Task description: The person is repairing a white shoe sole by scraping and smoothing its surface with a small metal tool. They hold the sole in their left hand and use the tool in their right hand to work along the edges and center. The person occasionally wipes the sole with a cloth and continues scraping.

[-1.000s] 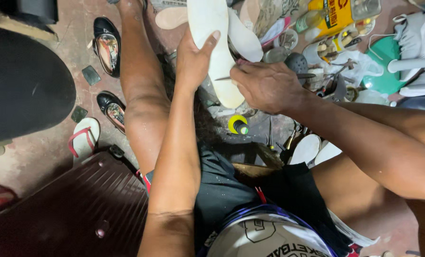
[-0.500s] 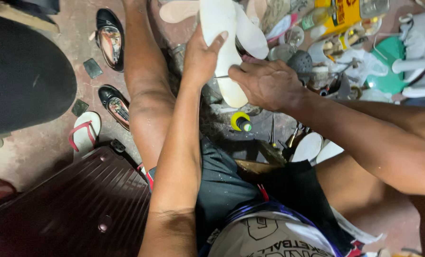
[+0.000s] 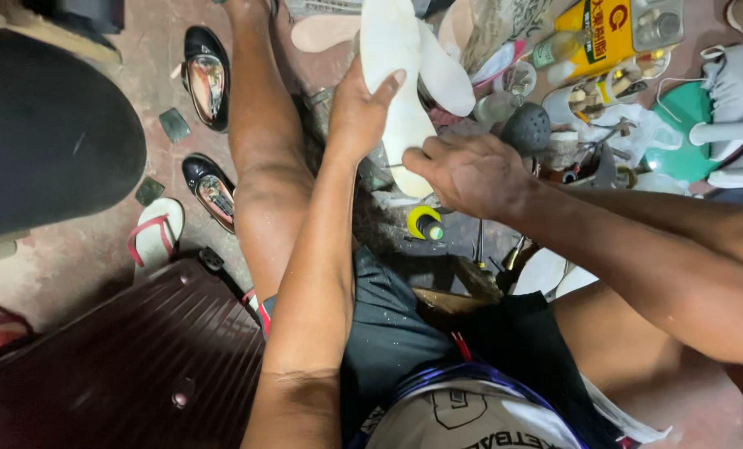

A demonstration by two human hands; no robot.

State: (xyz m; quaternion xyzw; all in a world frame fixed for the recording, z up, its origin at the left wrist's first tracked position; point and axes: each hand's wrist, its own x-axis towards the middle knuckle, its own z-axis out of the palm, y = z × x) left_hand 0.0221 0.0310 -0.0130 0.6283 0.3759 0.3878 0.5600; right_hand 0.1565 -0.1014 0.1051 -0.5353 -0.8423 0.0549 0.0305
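Observation:
My left hand [image 3: 361,106] grips a long cream-white shoe insole [image 3: 394,50] from its left edge and holds it upright between my knees. My right hand [image 3: 469,170] is closed at the insole's lower end, fingers pinched on a thin tool whose tip meets the edge; the tool is mostly hidden by my fingers. A second white insole [image 3: 446,71] lies just behind the first. A small yellow-capped bottle [image 3: 424,223] stands on the floor under my right hand.
Two black shoes [image 3: 205,75] [image 3: 209,187] and a red-strapped flip-flop [image 3: 155,233] lie on the floor at left. A dark maroon ribbed case [image 3: 122,366] sits near left. Tools, a yellow tin [image 3: 608,33] and a green dish [image 3: 679,125] crowd the right.
The view has shifted slightly, so the insole and both hands sit a little higher in frame. My right hand stays at the insole's lower edge with little movement.

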